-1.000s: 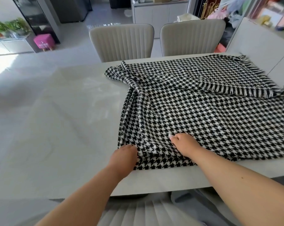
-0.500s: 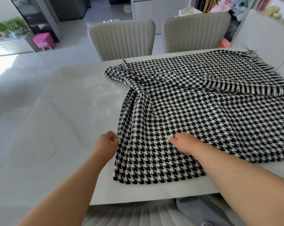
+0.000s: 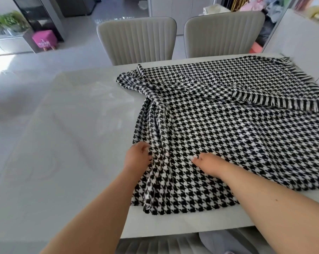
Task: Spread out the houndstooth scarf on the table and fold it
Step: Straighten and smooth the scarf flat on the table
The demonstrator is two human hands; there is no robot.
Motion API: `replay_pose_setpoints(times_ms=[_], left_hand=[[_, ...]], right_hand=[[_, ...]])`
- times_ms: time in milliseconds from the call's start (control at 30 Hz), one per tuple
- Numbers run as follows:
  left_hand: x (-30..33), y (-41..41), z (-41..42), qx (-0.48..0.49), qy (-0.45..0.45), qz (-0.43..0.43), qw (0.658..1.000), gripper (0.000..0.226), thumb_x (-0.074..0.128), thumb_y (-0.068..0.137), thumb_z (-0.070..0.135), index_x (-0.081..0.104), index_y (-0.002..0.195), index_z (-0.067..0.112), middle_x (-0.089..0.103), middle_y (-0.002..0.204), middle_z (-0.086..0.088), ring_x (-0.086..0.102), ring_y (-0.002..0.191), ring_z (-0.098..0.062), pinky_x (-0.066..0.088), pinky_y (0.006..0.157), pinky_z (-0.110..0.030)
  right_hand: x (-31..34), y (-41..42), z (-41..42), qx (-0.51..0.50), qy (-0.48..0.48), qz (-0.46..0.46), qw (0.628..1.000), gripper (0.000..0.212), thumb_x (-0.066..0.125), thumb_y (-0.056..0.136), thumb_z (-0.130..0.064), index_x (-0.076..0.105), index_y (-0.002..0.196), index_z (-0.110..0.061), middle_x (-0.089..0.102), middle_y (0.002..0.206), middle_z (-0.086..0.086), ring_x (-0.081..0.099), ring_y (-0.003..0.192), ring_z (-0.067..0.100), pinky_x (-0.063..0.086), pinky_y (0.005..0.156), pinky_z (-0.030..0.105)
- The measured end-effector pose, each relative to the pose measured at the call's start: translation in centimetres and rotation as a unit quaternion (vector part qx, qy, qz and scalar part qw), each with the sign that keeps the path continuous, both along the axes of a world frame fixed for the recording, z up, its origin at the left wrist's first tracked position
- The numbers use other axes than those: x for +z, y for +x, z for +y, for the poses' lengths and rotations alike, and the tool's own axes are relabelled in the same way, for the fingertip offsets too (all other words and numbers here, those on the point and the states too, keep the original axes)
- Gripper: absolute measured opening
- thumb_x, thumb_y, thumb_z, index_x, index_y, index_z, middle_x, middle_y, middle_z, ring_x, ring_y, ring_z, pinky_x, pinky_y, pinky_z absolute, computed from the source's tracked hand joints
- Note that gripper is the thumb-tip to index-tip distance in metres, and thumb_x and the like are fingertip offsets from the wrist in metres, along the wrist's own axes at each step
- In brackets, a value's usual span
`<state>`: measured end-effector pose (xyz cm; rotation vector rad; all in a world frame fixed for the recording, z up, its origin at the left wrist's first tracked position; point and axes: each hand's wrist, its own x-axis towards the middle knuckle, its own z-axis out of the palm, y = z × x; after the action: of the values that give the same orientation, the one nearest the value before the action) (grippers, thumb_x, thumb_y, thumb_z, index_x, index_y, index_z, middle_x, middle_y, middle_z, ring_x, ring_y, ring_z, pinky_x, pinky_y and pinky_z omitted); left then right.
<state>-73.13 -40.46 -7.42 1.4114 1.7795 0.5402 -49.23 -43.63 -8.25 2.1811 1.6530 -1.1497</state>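
Both hands work the near left part of the houndstooth scarf (image 3: 228, 129) on the table (image 3: 67, 143).

The left hand (image 3: 137, 158) pinches the scarf's left edge in its grip; the right hand (image 3: 209, 165) has fingers curled into the cloth just beside it, grasping a fold. The scarf covers the table's right half, its near edge just short of the table's near rim, a fringed edge (image 3: 276, 101) folded over at far right. The table's left half lies bare. Two chairs (image 3: 138, 39) stand at the far side.
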Motion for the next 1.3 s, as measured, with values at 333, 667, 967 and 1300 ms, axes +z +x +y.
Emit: replay_pose_setpoints(times_ms=[333, 667, 967, 1300], left_hand=[[-1.4, -0.9, 1.1, -0.011, -0.044, 0.023, 0.999, 0.02, 0.059, 0.093, 0.03, 0.056, 0.084, 0.013, 0.062, 0.08, -0.003, 0.058, 0.063, -0.016, 0.059, 0.07, -0.037], [-0.6, -12.5, 2.2, 0.325, -0.034, -0.167, 0.93, 0.031, 0.039, 0.101, 0.017, 0.039, 0.07, 0.018, 0.033, 0.061, -0.005, 0.033, 0.046, -0.017, 0.034, 0.046, -0.021], [2.2, -7.9, -2.8, 0.143, -0.117, -0.267, 0.946, 0.028, 0.046, 0.1, 0.026, 0.064, 0.101, 0.004, 0.065, 0.083, -0.011, 0.062, 0.068, -0.022, 0.054, 0.057, -0.029], [1.0, -4.6, -4.3, -0.058, -0.007, -0.008, 0.998, 0.014, 0.062, 0.089, 0.039, 0.062, 0.085, 0.026, 0.065, 0.088, 0.0, 0.066, 0.077, -0.017, 0.059, 0.074, -0.041]], right_hand=[[0.0, 0.1, 0.1, -0.017, -0.005, 0.003, 1.0, 0.069, 0.027, 0.095, -0.062, 0.04, 0.141, -0.012, 0.043, 0.144, 0.009, 0.044, 0.128, 0.028, 0.04, 0.104, 0.044], [0.2, -0.1, 0.1, -0.006, -0.008, 0.005, 1.0, 0.056, 0.031, 0.095, -0.058, 0.051, 0.121, -0.012, 0.048, 0.108, 0.006, 0.049, 0.098, 0.021, 0.045, 0.088, 0.037], [0.7, -0.5, 0.1, -0.013, -0.016, -0.006, 1.0, 0.069, 0.03, 0.095, -0.06, 0.035, 0.144, -0.011, 0.041, 0.146, 0.011, 0.043, 0.129, 0.028, 0.04, 0.102, 0.04], [1.4, -0.6, 0.0, -0.017, -0.027, 0.016, 0.999, 0.072, 0.028, 0.096, -0.06, 0.027, 0.149, -0.011, 0.031, 0.154, 0.011, 0.033, 0.138, 0.028, 0.032, 0.107, 0.04]])
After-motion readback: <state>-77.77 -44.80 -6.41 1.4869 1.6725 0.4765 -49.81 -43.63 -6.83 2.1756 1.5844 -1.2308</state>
